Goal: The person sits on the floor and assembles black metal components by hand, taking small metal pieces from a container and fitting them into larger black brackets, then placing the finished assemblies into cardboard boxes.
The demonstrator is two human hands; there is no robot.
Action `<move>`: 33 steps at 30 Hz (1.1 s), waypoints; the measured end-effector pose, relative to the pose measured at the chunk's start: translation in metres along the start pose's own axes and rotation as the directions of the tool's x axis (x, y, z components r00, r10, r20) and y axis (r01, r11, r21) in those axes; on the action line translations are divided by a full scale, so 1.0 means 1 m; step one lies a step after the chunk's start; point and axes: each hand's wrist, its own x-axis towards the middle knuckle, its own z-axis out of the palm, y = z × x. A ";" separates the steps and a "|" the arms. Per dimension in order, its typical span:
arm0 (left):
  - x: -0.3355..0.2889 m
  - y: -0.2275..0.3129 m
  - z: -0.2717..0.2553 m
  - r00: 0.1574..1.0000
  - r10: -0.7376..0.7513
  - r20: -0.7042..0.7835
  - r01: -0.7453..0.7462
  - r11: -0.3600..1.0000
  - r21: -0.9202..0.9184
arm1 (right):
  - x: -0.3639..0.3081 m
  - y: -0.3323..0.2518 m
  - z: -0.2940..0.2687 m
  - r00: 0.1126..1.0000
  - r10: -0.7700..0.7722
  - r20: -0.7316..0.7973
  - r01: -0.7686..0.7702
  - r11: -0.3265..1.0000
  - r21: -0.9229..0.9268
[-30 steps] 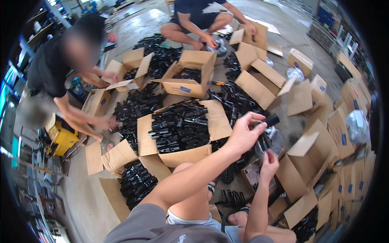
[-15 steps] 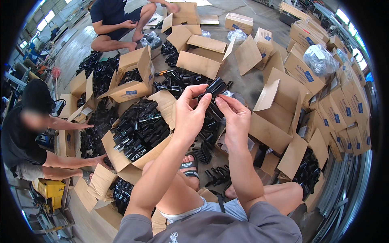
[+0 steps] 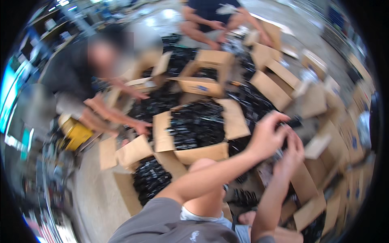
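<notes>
Blurred by motion, my left hand [image 3: 268, 135] and my right hand [image 3: 291, 152] are close together, right of the middle. Both have their fingers closed around a black tubular part [image 3: 296, 121], whose dark end sticks out past the fingertips; the rest of it is covered. Left of my hands, an open cardboard box [image 3: 201, 154] is filled with similar black parts [image 3: 196, 125]. More black parts [image 3: 253, 99] lie in a loose heap on the floor beyond my left hand.
At the left, a person [image 3: 139, 127] reaches into black parts on the floor. Another person [image 3: 210, 26] crouches at the far side. Open cartons [image 3: 202, 86] stand around, and a yellow case [image 3: 75, 131] is at the left. Stacked cartons [image 3: 354, 141] line the right.
The view has swung left and blurred, so the scene and my hands appear farther right. My hands still hold the black part. The person at the left leans in closer to the parts.
</notes>
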 end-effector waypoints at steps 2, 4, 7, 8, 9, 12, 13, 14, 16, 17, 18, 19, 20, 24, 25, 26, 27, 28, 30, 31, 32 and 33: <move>0.001 0.008 0.005 0.996 -0.068 0.053 0.070 0.997 -0.035 | 0.001 -0.006 0.001 1.000 0.002 0.009 -0.002 1.000 0.027; -0.005 0.012 -0.015 0.998 -0.056 0.002 0.057 0.998 -0.018 | -0.010 0.000 0.013 1.000 0.015 0.026 -0.015 1.000 0.012; -0.004 0.013 -0.024 0.996 -0.085 0.002 0.085 0.996 0.006 | -0.012 0.001 0.015 0.996 0.057 0.074 -0.058 0.998 0.009; -0.004 0.013 -0.023 0.996 -0.086 0.007 0.086 0.996 0.003 | -0.012 0.000 0.014 0.993 0.062 0.096 -0.063 0.998 0.005; -0.004 0.013 -0.022 0.996 -0.086 0.015 0.086 0.996 0.000 | -0.011 0.000 0.012 0.993 0.061 0.099 -0.062 0.998 0.007; -0.003 0.016 -0.018 0.999 -0.034 0.018 0.033 0.999 0.038 | -0.003 0.000 0.004 0.990 0.046 0.131 -0.052 0.998 0.041; -0.003 0.015 -0.017 0.999 -0.034 0.018 0.033 0.999 0.037 | -0.002 0.000 0.003 0.991 0.044 0.123 -0.050 0.998 0.044; -0.003 0.013 -0.016 1.000 -0.022 0.013 0.021 0.998 0.055 | -0.001 -0.001 0.002 0.993 0.042 0.114 -0.048 0.998 0.048; -0.003 0.014 -0.015 1.000 -0.011 0.009 0.010 0.997 0.074 | -0.001 -0.002 0.002 0.993 0.030 0.115 -0.036 0.998 0.049; -0.002 0.016 -0.016 1.000 -0.018 0.013 0.017 0.997 0.073 | -0.001 -0.002 0.002 0.993 0.019 0.115 -0.025 0.998 0.052; -0.003 0.018 -0.017 1.000 -0.026 0.016 0.025 0.997 0.072 | -0.001 -0.001 0.001 0.993 0.020 0.115 -0.026 0.998 0.051; -0.003 0.018 -0.018 1.000 -0.026 0.017 0.024 0.997 0.071 | 0.000 0.000 0.001 0.991 0.020 0.130 -0.026 0.999 0.039; -0.003 0.016 -0.019 0.999 -0.036 0.015 0.035 0.997 0.062 | 0.001 0.002 0.000 0.989 0.022 0.146 -0.026 0.999 0.028; -0.003 0.013 -0.018 0.999 -0.042 0.033 0.040 0.997 0.068 | 0.005 0.007 -0.006 0.995 -0.014 0.099 0.024 0.995 -0.092; -0.003 0.013 -0.017 0.998 -0.041 0.039 0.038 0.997 0.065 | 0.003 0.005 -0.005 0.994 -0.046 0.094 0.059 0.988 -0.140; -0.002 0.014 -0.016 0.997 -0.056 0.046 0.054 0.997 0.050 | 0.003 0.004 -0.006 0.993 -0.078 0.088 0.094 0.978 -0.188; -0.002 0.014 -0.014 0.996 -0.072 0.057 0.070 0.997 0.034 | 0.005 0.005 -0.008 0.990 -0.089 0.106 0.108 0.976 -0.189; 0.000 0.014 -0.011 0.992 -0.100 0.080 0.099 0.995 0.006 | 0.008 0.006 -0.011 0.987 -0.105 0.119 0.127 0.973 -0.192; 0.001 0.013 -0.010 0.990 -0.111 0.089 0.110 0.994 0.015 | 0.007 0.003 -0.008 0.980 -0.137 0.142 0.161 0.971 -0.175; 0.000 0.006 -0.011 0.996 -0.066 0.059 0.063 0.997 0.041 | 0.005 0.004 -0.002 0.983 -0.120 0.135 0.141 0.977 -0.159; 0.000 0.005 -0.014 0.997 -0.061 0.042 0.060 0.998 0.016 | 0.004 0.005 0.001 0.987 -0.103 0.126 0.121 0.982 -0.142; -0.002 0.006 -0.013 0.997 -0.068 0.028 0.069 0.998 -0.007 | 0.003 0.006 0.000 0.988 -0.077 0.132 0.087 0.993 -0.077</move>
